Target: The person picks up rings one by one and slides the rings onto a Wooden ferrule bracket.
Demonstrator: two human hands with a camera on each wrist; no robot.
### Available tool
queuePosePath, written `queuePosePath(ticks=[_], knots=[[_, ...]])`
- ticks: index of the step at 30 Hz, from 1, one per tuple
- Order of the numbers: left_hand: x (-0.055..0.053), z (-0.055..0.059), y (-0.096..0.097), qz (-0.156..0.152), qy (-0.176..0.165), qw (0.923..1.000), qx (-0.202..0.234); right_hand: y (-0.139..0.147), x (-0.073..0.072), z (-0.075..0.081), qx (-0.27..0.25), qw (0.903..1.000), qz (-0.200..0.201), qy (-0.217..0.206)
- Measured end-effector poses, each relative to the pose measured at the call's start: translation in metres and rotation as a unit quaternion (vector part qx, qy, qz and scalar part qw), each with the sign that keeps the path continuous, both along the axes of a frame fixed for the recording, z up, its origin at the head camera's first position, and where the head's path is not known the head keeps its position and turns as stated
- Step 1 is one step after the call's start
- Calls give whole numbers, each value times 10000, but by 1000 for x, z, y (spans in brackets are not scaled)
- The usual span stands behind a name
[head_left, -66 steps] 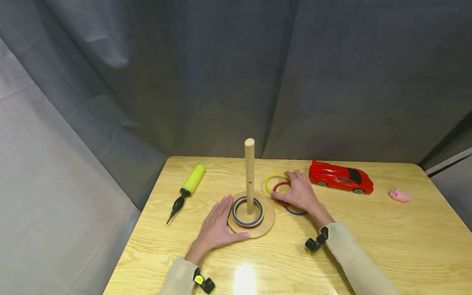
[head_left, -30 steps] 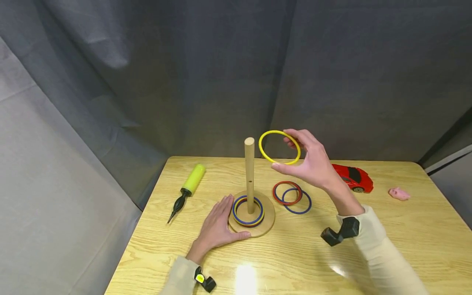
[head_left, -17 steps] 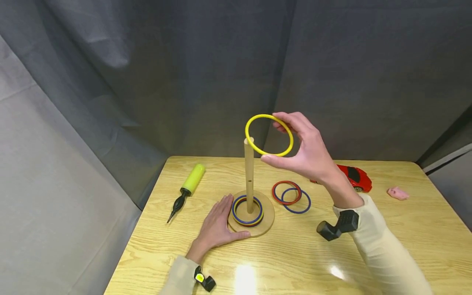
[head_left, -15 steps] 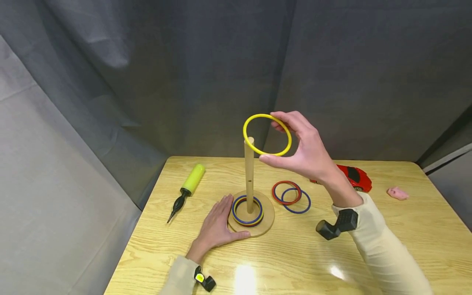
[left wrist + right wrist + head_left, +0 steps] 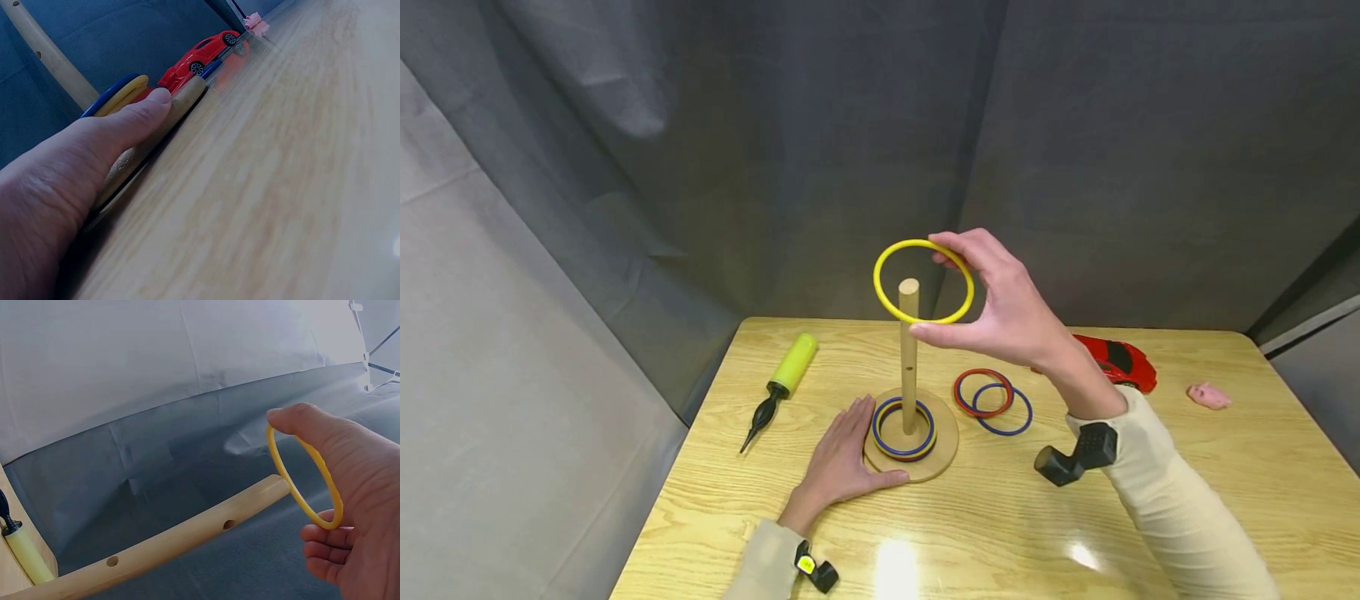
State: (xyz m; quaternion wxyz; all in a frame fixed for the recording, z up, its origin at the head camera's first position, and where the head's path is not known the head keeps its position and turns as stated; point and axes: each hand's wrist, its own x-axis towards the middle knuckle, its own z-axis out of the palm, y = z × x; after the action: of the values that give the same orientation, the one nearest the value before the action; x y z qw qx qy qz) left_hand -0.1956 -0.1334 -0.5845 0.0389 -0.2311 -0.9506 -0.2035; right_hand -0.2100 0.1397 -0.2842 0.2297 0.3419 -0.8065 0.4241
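While I watch remotely, the R hand (image 5: 1011,308) has the thin yellow plastic-looking ring (image 5: 876,275) pinched at its edge, thumb below and fingertips above, hand spread about ring-wide. Ring's up at the top of the upright round pale-wood peg (image 5: 908,346). In head view I see the peg tip inside the ring's outline, near edge crossing in front of the peg; R wrist cam puts ring right at the tip. Can't tell if it's touching or already round it.

L hand (image 5: 842,462) is spread, fingers straight along the L side of the flat round wooden base (image 5: 947,442), thumb on the near edge; nothing gripped afaict. Stack of rings around the peg foot, blue ring (image 5: 876,433) on top, yellow & red showing under it.

R of base, on the light wood-grain table (image 5: 1225,483): loose red ring (image 5: 957,387) overlapping a loose blue ring (image 5: 1031,410). Further R, red toy sports car (image 5: 1120,358), partly hidden behind the R forearm in head view, then small pink pig figure (image 5: 1208,396). L side: yellow-green cylindrical pump w/ black nozzle (image 5: 793,364), lying at an angle. Dark grey curtain (image 5: 850,125) behind table.
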Motion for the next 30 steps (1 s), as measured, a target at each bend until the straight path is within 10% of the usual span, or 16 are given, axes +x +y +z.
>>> queuePosePath(ticks=[30], knots=[[3,2,2,3,59,10000,67,-15,3,-100,736,9910,-215,-1098]])
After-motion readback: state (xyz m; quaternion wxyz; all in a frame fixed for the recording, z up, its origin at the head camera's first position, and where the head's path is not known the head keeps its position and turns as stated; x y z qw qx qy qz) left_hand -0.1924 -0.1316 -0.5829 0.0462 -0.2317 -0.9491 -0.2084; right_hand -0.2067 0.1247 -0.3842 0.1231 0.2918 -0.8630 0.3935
